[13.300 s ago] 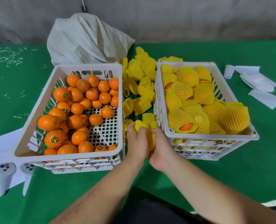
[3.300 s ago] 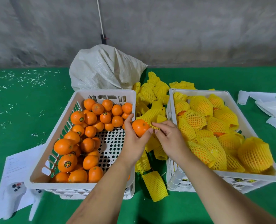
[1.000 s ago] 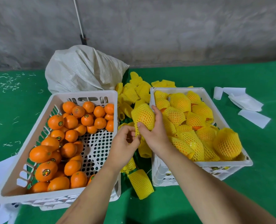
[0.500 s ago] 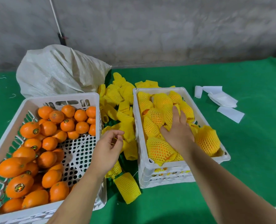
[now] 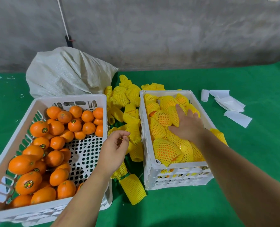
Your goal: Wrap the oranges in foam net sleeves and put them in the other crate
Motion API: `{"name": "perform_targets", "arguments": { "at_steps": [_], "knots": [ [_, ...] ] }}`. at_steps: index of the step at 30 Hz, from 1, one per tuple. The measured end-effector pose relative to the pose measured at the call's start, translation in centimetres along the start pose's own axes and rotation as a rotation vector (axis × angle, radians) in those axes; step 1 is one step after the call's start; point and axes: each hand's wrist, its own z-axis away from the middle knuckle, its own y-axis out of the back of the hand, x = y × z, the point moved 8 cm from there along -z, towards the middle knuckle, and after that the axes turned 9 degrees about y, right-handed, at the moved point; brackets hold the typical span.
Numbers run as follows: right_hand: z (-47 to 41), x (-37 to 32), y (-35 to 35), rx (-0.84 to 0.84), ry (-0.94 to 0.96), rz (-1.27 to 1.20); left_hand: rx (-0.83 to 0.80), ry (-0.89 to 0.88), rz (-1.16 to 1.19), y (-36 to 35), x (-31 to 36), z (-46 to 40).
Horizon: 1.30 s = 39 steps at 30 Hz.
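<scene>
Round stickers on oranges (image 5: 37, 128), unreadable

Two white plastic crates, the left crate (image 5: 101, 112) with a perforated floor, the right crate (image 5: 152, 174) with slatted walls, stand on matt green felt-like table cloth (image 5: 259, 161). Bare oranges (image 5: 37, 128) have glossy, dimpled skin with shiny stickers. Yellow foam net sleeves (image 5: 132, 189) look soft and meshed. A coarse woven white sack (image 5: 67, 72) sits before a rough grey wall (image 5: 168, 30). Smooth white paper slips (image 5: 237, 118) lie at right.
</scene>
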Motion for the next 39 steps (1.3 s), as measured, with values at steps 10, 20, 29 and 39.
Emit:
{"name": "perform_targets", "arguments": {
  "at_steps": [10,20,29,39],
  "knots": [
    [4.6,-19.8,-5.8,-0.085,0.672,0.155,0.336,0.043,0.224,3.6,-0.8,0.0],
    [6.7,-20.2,-21.3,-0.908,0.467,0.423,-0.542,0.555,-1.016,6.7,-12.9,-1.5],
    [3.7,-22.7,-19.2,-0.668,0.433,0.253,-1.043,0.617,-1.179,4.6,-16.0,3.1],
    [4.5,-21.5,-13.4,-0.063,0.174,-0.746,-0.969,0.503,-1.098,4.6,-15.6,1.3]
  ]
}}
